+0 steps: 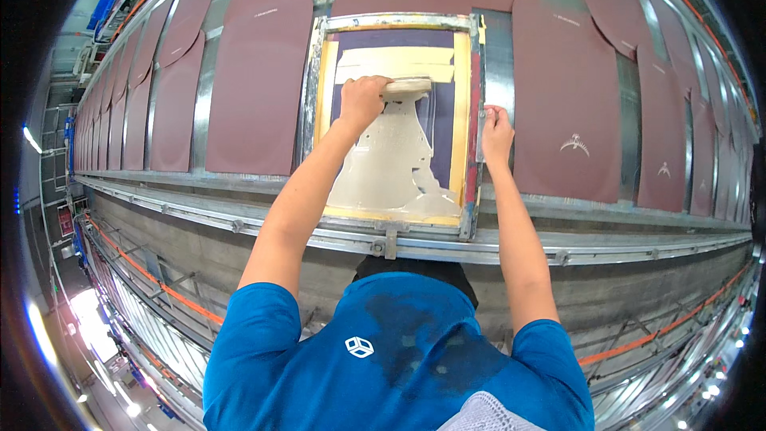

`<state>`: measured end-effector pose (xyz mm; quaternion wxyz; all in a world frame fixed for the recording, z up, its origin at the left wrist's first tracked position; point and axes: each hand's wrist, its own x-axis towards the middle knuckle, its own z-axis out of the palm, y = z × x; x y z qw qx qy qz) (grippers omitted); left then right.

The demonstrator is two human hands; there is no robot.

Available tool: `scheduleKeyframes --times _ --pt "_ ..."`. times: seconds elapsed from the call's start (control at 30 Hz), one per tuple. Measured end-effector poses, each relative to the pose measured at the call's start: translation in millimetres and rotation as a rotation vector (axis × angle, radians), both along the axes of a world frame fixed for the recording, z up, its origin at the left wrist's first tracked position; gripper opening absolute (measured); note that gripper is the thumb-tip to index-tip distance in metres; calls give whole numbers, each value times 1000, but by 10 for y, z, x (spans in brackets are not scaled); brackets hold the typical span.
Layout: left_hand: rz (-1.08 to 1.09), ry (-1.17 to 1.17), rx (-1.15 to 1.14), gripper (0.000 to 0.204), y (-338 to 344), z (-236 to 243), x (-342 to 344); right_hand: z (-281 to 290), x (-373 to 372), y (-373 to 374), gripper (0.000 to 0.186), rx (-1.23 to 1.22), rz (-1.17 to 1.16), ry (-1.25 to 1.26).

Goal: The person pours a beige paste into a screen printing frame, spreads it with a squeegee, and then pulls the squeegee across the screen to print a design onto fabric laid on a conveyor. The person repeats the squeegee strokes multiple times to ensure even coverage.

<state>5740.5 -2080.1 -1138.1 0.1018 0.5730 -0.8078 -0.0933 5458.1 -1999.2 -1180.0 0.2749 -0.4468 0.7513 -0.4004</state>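
Note:
A screen printing frame (476, 64) with a metal border lies on the long table in front of me. Yellow tape (460, 140) lines the inside of its mesh. Across the mesh's upper part, my left hand (364, 101) grips a squeegee (409, 86), fingers wrapped round its left end. Below the blade, grey-beige ink (383, 164) spreads in a wide smear down to the frame's near side. Dark purple mesh (443, 120) shows beside the ink. At the frame's right edge, my right hand (496, 132) is closed, its fingertips pinching the border.
Maroon cut fabric panels (259, 72) lie in rows along the table, left and right of the frame. A metal rail (582, 249) with a clamp block (390, 241) runs along the near edge. Orange rails (155, 271) follow a lower structure behind me.

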Motion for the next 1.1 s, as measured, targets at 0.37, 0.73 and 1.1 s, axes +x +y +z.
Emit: scheduleKeyframes --times 0.37,0.73,1.1 --pt "-103 45 -102 43 1628 283 278 89 9 45 21 105 23 -127" --pt "-75 188 -89 41 584 369 373 415 174 236 19 0 -4 -69" --pt "-91 96 -162 58 2832 109 443 564 141 708 23 -108 -21 -63"
